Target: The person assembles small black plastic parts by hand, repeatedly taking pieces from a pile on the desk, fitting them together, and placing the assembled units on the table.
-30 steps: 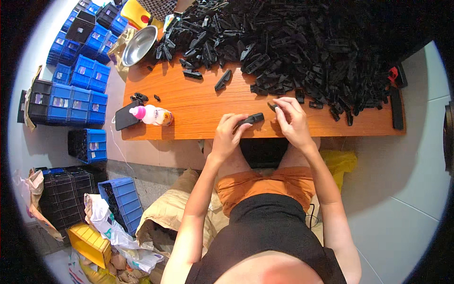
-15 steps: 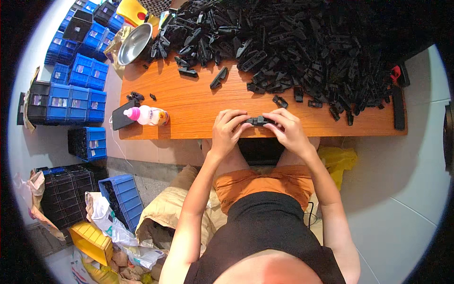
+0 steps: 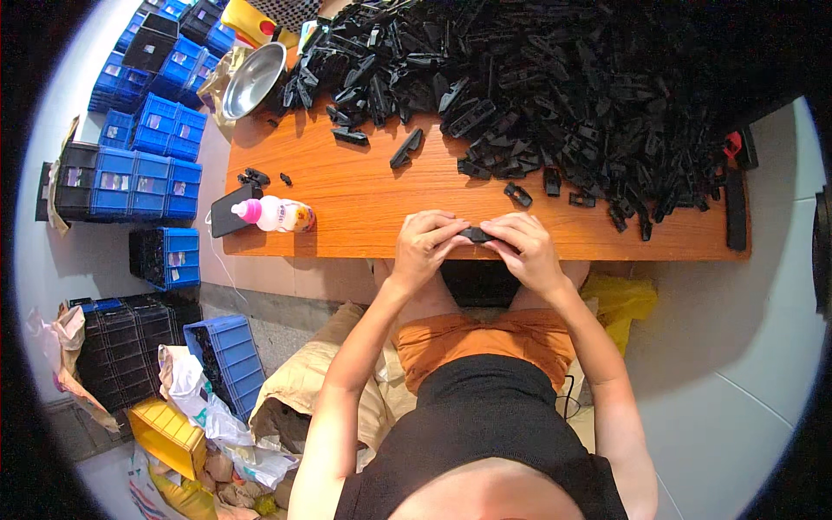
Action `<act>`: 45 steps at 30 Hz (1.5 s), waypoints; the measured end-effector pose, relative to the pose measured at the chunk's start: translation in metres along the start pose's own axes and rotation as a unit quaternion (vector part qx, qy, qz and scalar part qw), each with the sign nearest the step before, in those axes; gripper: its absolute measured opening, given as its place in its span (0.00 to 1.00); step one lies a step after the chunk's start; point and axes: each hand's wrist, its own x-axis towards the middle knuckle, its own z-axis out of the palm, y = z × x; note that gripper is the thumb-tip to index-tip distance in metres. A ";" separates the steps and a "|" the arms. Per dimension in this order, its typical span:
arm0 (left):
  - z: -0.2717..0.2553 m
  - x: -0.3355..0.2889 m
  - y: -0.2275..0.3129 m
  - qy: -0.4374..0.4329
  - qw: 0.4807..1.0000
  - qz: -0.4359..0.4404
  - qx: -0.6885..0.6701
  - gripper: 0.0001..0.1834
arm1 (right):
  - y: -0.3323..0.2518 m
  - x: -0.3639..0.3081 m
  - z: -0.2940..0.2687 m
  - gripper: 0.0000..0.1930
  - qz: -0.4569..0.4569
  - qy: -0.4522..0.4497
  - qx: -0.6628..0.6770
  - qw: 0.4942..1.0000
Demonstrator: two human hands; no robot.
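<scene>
I see blue crates (image 3: 143, 186) stacked beyond the left edge of the wooden bench (image 3: 347, 186). Lower down, a yellow crate (image 3: 165, 433) and a brown paper sack (image 3: 299, 380) lie on the floor off its front left corner.

At the back left corner I have a shiny metal bowl (image 3: 254, 82), tilted toward me. Near the front left corner lies a flat dark slab (image 3: 230, 217), perhaps a phone, with a few small black bits (image 3: 254, 177) just behind it. A white bottle (image 3: 277, 214) with a pink cap lies on its side, the cap end over the slab.

Further right, two loose pieces (image 3: 406, 148) lie apart from each other in front of the heap.

At the middle of the front edge, my wearer's left hand (image 3: 423, 244) pinches one end of a small black part (image 3: 476, 234) between thumb and fingers. The right hand (image 3: 525, 250) pinches the other end, so the part sits between the fingertips; whether it touches the wood I cannot tell.

Just behind the right hand lies one more loose black piece (image 3: 518, 194). The heap of black parts (image 3: 563, 95) covers the back edge and most of the right half. By the front right corner, a long black bar (image 3: 736, 208) lies along the right edge.
</scene>
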 end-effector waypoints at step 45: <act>-0.019 -0.001 -0.022 0.041 0.997 -0.050 -0.039 0.14 | -0.006 0.019 0.015 0.15 0.052 0.020 0.038 0.998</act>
